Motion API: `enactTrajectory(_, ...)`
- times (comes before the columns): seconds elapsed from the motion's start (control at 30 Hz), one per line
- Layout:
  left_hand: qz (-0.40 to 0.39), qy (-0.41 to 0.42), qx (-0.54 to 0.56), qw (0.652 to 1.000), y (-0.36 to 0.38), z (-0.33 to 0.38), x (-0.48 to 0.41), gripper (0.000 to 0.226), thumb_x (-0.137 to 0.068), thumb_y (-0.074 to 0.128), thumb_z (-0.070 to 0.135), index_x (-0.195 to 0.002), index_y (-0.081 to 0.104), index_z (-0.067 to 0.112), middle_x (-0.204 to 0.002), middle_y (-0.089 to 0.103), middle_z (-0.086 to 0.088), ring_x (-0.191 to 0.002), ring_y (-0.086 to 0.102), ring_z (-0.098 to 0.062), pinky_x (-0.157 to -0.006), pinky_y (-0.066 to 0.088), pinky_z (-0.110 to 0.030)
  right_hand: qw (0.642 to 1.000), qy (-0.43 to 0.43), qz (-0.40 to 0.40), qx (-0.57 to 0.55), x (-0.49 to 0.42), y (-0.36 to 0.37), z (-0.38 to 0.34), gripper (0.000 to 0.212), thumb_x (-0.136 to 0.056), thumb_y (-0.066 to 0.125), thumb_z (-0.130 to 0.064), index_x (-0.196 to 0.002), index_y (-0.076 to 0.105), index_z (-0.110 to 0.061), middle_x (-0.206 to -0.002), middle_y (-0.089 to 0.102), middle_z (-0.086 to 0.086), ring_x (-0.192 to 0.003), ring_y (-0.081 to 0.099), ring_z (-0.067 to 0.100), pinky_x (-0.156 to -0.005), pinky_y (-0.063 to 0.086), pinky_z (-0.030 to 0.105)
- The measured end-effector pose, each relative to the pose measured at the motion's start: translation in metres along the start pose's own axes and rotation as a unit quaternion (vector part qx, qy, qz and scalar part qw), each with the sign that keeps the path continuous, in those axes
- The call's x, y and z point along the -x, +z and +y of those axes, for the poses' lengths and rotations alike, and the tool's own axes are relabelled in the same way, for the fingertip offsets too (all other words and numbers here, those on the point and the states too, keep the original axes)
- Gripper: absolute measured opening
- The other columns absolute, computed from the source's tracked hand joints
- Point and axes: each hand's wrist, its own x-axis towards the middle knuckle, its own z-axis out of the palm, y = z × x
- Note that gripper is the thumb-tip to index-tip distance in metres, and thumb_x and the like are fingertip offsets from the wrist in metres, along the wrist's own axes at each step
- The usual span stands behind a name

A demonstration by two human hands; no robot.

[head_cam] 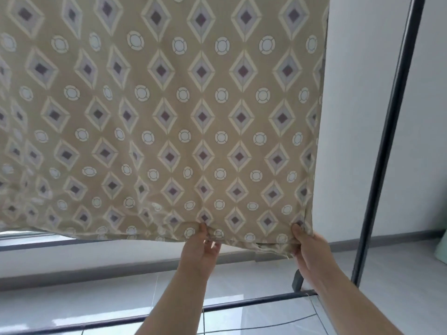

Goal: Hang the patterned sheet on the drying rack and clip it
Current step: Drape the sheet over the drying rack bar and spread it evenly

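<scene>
Left grip (pixel 200 249): nearest the lens, at the end of a bare forearm. Thumb in front and fingers behind pinch the bottom hem of the patterned sheet (pixel 193 117), with a small fold bunched at the thumb.
Right grip (pixel 310 250): level with the other, clamped on the same hem close to the lower right corner. The hem sags a little between the two.
Patterned sheet: hangs like a broad curtain from above the frame down to the hands. It is tan with diamonds and rings, smooth on the right and wavy toward the lower left.
Drying rack (pixel 387 141): a dark upright stands to the right of the sheet's edge, apart from it. Base bars run low across the floor (pixel 266 279) under the hands. The top rail is out of view.
Done, as it appears: the sheet seems to be draped over the rack already, since it hangs free above the hands.
In hand, likely: pulling the hem down and straight to even out the drape.
Left to do: clipping. No clips show anywhere, and the top edge cannot be checked.
Also there: a thin dark cable (pixel 266 326) lies on the tiles.
</scene>
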Motion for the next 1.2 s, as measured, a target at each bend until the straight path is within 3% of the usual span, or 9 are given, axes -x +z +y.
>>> enactTrajectory(0.1,0.000,-0.013,-0.009,1.000,0.006,0.004,-0.035,0.014,-0.094,0.056,0.006,-0.105,0.061,0.014,-0.108,0.064,-0.006,-0.096,0.062,-0.020,-0.098,0.047,-0.042,1.000,-0.002,-0.001,0.005,-0.030,0.015,0.001,0.015,-0.095,0.056,0.000,-0.107,0.065,-0.001,-0.094,0.074,0.010,-0.069,0.074,0.017,-0.052,0.055,0.024)
enactTrajectory(0.4,-0.017,0.015,0.082,0.996,-0.028,0.101,-0.099,0.037,-0.057,0.081,0.019,-0.091,0.067,0.026,-0.105,0.066,0.005,-0.103,0.062,-0.013,-0.105,0.035,-0.030,0.976,-0.045,0.192,0.090,-0.094,0.068,0.011,0.018,-0.092,0.064,-0.014,-0.108,0.062,-0.006,-0.096,0.067,0.006,-0.081,0.066,0.024,-0.064,0.049,0.027)
enactTrajectory(0.53,0.040,0.015,0.009,0.999,-0.040,0.130,-0.100,0.018,-0.094,0.053,0.010,-0.088,0.062,0.024,-0.081,0.073,0.008,-0.091,0.060,-0.010,-0.101,0.041,-0.034,0.969,-0.005,0.215,0.122,-0.074,0.095,0.026,0.031,-0.093,0.062,-0.026,-0.116,0.059,-0.004,-0.083,0.055,0.003,-0.069,0.050,0.019,-0.075,0.048,0.039)
enactTrajectory(0.67,0.042,0.004,-0.015,0.999,-0.035,0.141,-0.111,0.011,-0.095,0.054,0.010,-0.094,0.064,0.016,-0.077,0.074,-0.001,-0.089,0.064,-0.019,-0.076,0.052,-0.038,0.982,0.050,0.178,0.026,-0.079,0.116,0.048,0.026,-0.100,0.053,-0.017,-0.125,0.052,-0.010,-0.115,0.052,0.010,-0.114,0.057,0.034,-0.077,0.053,0.029)
enactTrajectory(0.77,0.033,-0.005,0.004,0.999,-0.036,0.139,-0.129,0.011,-0.096,0.054,0.012,-0.098,0.064,0.014,-0.078,0.075,-0.002,-0.081,0.070,-0.019,-0.071,0.060,-0.035,0.975,0.173,0.061,-0.125,-0.091,0.138,0.075,0.046,-0.094,0.064,-0.035,-0.134,0.051,-0.018,-0.135,0.044,0.010,-0.136,0.041,0.035,-0.091,0.050,0.047)
enactTrajectory(0.9,0.012,-0.022,0.022,0.999,-0.035,0.129,-0.141,0.010,-0.093,0.057,0.008,-0.097,0.065,0.011,-0.079,0.075,-0.005,-0.083,0.070,-0.019,-0.069,0.059,-0.039,0.943,0.175,-0.103,-0.263,-0.099,0.199,0.087,0.041,-0.083,0.067,-0.042,-0.113,0.068,-0.014,-0.115,0.069,0.007,-0.119,0.061,0.030,-0.104,0.043,0.055)
enactTrajectory(1.0,0.001,-0.008,0.021,1.000,-0.047,0.137,-0.142,0.013,-0.090,0.058,0.001,-0.088,0.065,0.012,-0.082,0.073,-0.004,-0.088,0.067,-0.018,-0.076,0.060,-0.034,0.935,0.158,-0.081,-0.308,-0.111,0.222,0.108,0.014,-0.079,0.074,-0.010,-0.093,0.071,-0.012,-0.088,0.076,0.004,-0.085,0.073,0.019,-0.093,0.055,0.043)
enactTrajectory(1.07,-0.059,0.025,0.038,0.997,-0.053,0.159,-0.142,0.020,-0.080,0.058,-0.003,-0.076,0.062,0.016,-0.077,0.066,0.000,-0.083,0.065,-0.017,-0.088,0.052,-0.034,0.938,0.125,-0.080,-0.313,-0.123,0.220,0.115,0.042,-0.048,0.083,0.008,-0.085,0.069,-0.008,-0.082,0.074,0.006,-0.073,0.073,0.018,-0.082,0.057,0.033)
enactTrajectory(1.2,-0.047,0.047,0.089,0.994,-0.063,0.200,-0.159,0.029,-0.061,0.061,-0.005,-0.074,0.065,0.021,-0.071,0.068,0.005,-0.061,0.068,-0.010,-0.055,0.053,-0.020,0.927,0.106,-0.135,-0.334,-0.145,0.211,0.113,0.048,-0.043,0.063,0.020,-0.083,0.072,-0.004,-0.095,0.071,0.013,-0.085,0.070,0.028,-0.091,0.048,0.036)
